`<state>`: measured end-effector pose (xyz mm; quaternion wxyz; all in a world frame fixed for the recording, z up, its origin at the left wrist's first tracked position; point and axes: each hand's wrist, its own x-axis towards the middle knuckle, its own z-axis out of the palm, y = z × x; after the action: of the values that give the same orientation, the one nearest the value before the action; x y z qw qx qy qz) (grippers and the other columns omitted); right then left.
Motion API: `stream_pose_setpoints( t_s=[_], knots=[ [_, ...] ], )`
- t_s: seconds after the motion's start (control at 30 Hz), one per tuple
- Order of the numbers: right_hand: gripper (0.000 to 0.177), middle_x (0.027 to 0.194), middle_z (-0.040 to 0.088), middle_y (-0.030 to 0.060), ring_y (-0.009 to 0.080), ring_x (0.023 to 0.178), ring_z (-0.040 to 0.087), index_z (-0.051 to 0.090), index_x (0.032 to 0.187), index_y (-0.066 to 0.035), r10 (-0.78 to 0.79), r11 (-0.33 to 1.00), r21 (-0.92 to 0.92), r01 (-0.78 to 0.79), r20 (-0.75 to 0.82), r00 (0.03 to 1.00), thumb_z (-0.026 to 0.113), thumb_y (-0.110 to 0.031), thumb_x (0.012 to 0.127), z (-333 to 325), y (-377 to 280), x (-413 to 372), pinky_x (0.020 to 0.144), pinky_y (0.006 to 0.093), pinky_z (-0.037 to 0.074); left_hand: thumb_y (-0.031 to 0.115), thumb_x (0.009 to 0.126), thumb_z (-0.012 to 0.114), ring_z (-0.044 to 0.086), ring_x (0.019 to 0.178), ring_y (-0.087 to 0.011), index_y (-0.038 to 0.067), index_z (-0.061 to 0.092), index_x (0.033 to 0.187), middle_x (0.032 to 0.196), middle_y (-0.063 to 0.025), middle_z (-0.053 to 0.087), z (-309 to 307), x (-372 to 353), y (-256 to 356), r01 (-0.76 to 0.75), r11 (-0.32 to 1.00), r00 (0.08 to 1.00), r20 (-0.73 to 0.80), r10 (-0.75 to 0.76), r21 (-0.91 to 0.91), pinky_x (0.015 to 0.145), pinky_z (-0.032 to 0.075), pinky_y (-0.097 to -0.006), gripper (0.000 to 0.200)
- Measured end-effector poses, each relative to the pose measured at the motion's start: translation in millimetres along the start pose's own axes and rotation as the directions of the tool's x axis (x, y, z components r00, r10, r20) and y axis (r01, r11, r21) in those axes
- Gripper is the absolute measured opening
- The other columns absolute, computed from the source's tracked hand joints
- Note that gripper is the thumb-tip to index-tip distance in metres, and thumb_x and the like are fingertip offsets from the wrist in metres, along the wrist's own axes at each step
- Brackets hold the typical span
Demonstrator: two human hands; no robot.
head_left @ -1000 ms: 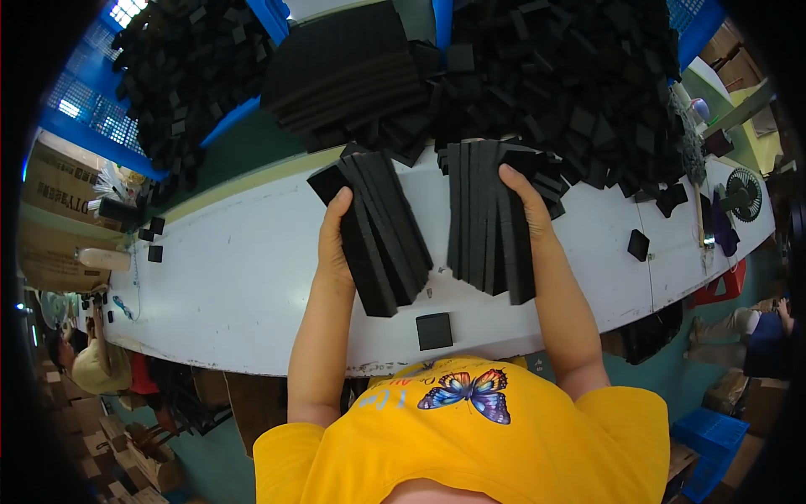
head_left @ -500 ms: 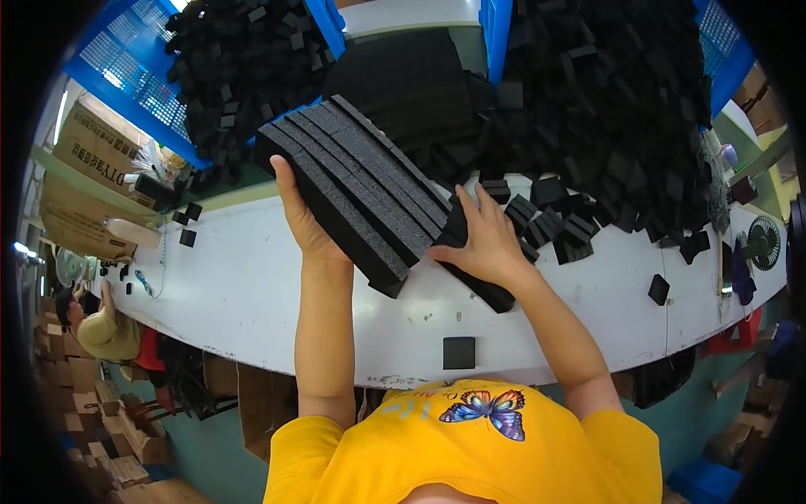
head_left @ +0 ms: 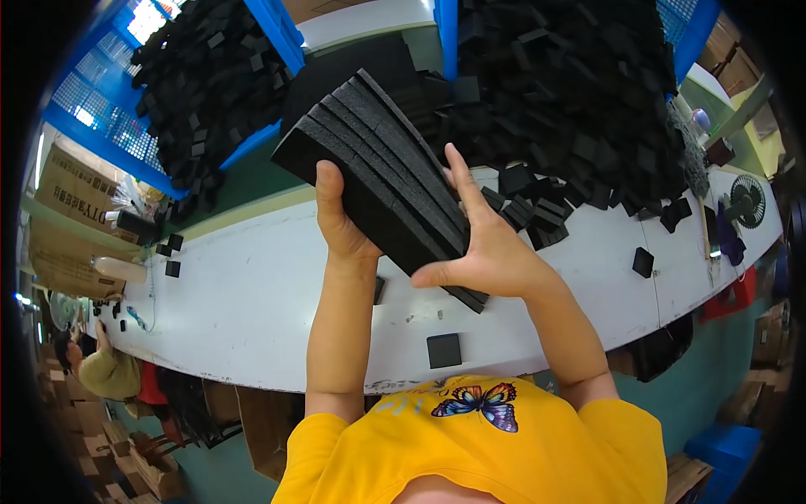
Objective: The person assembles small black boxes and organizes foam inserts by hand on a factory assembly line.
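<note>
A stack of several long black foam strips (head_left: pixel 382 168) is held tilted above the white table, its upper end pointing away to the left. My left hand (head_left: pixel 340 218) wraps the stack's left side, thumb on the near face and fingers hidden beneath. At the lower right end, my right hand (head_left: pixel 491 244) grips the strips, its thumb across the near corner and its fingers along the far side. One strip end sticks out below the right hand. A flat black foam square (head_left: pixel 444 351) lies on the table in front of me.
Heaps of small black foam blocks (head_left: pixel 571 101) fill the back, beside blue plastic crates (head_left: pixel 105 143). Loose blocks (head_left: pixel 537 210) lie right of my hands. A small fan (head_left: pixel 745 202) stands far right. Another person (head_left: pixel 109 370) sits far left at the white table (head_left: pixel 235 311).
The strips, uneven before, now lie closer together. My right hand has moved from the top of the lower end to around it. The stack is tilted more steeply, and the view has shifted slightly.
</note>
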<state>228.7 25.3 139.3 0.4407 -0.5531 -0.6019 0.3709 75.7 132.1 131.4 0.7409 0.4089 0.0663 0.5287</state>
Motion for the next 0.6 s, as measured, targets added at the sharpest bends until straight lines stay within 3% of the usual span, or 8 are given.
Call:
stream_pose_setpoints(
  t_s=[0.13,0.17,0.23,0.3,0.4,0.53,0.6],
  knots=[
    [0.134,0.154,0.033,0.0309,0.0438,0.144,0.036,0.004,0.161,-0.007,0.026,0.998,0.064,-0.024,-0.045,0.999,0.091,-0.039,0.064,-2.7,6.9,0.3,0.117,0.0456,0.033,0.062,0.086,0.066,0.045,0.139,-0.0328,0.005,0.032,0.154,0.152,-0.0173,0.043,-4.6,0.6,-3.1,0.068,0.997,0.994,0.077,-0.072,0.047,0.116,0.038,-0.0482,0.095],
    [0.131,0.148,0.038,0.0277,0.0388,0.136,0.042,0.006,0.161,-0.007,-0.009,0.998,0.059,0.013,-0.073,0.997,0.092,-0.034,0.065,-2.8,11.0,0.7,0.111,0.0429,0.039,0.060,0.085,0.069,0.046,0.138,-0.0326,0.004,0.033,0.153,0.151,-0.0172,0.044,-11.3,-0.2,-4.8,0.067,0.995,0.990,0.121,-0.076,0.071,0.115,0.039,-0.0479,0.096],
    [0.125,0.135,0.048,0.0213,0.0288,0.121,0.055,0.011,0.161,-0.008,-0.081,0.995,0.047,0.087,-0.130,0.988,0.092,-0.023,0.068,-3.0,18.8,1.5,0.100,0.0374,0.049,0.051,0.083,0.074,0.053,0.130,-0.0300,0.002,0.039,0.147,0.142,-0.0158,0.051,-11.5,-3.4,-7.4,0.066,0.987,0.988,0.132,-0.086,0.149,0.110,0.044,-0.0449,0.088],
    [0.122,0.134,0.048,0.0214,0.0290,0.120,0.056,0.012,0.161,-0.009,-0.047,0.999,0.021,0.050,-0.133,0.990,0.090,-0.020,0.068,-4.7,16.4,2.2,0.100,0.0369,0.049,0.039,0.082,0.078,0.062,0.117,-0.0251,-0.001,0.050,0.136,0.126,-0.0134,0.062,-5.2,-10.1,-10.1,0.075,0.963,0.994,0.063,-0.094,0.257,0.101,0.051,-0.0396,0.072],
    [0.119,0.134,0.048,0.0219,0.0293,0.120,0.057,0.014,0.161,-0.012,-0.016,1.000,0.012,0.018,-0.116,0.993,0.089,-0.017,0.068,-5.3,14.7,0.9,0.101,0.0361,0.048,0.032,0.082,0.075,0.063,0.115,-0.0249,-0.002,0.051,0.134,0.124,-0.0137,0.062,-3.5,-9.1,-13.7,0.197,0.967,0.980,-0.055,-0.191,0.160,0.103,0.050,-0.0395,0.066],
    [0.113,0.133,0.051,0.0185,0.0268,0.119,0.057,0.022,0.159,-0.014,-0.063,0.997,0.030,0.066,-0.106,0.992,0.087,-0.014,0.067,-9.5,19.9,0.6,0.099,0.0350,0.049,0.039,0.084,0.073,0.056,0.125,-0.0326,0.000,0.044,0.141,0.134,-0.0186,0.057,-3.3,-2.4,-17.4,0.225,0.974,0.967,-0.122,-0.221,0.017,0.111,0.042,-0.0485,0.075],
    [0.103,0.133,0.053,0.0151,0.0256,0.119,0.057,0.032,0.156,-0.013,-0.089,0.993,0.068,0.092,-0.042,0.995,0.085,-0.013,0.068,-17.1,21.8,0.8,0.100,0.0348,0.047,0.040,0.085,0.074,0.057,0.122,-0.0313,0.004,0.050,0.138,0.130,-0.0151,0.060,-5.7,1.1,-19.9,0.220,0.970,0.955,-0.181,-0.236,-0.104,0.110,0.043,-0.0481,0.068]
  ],
)
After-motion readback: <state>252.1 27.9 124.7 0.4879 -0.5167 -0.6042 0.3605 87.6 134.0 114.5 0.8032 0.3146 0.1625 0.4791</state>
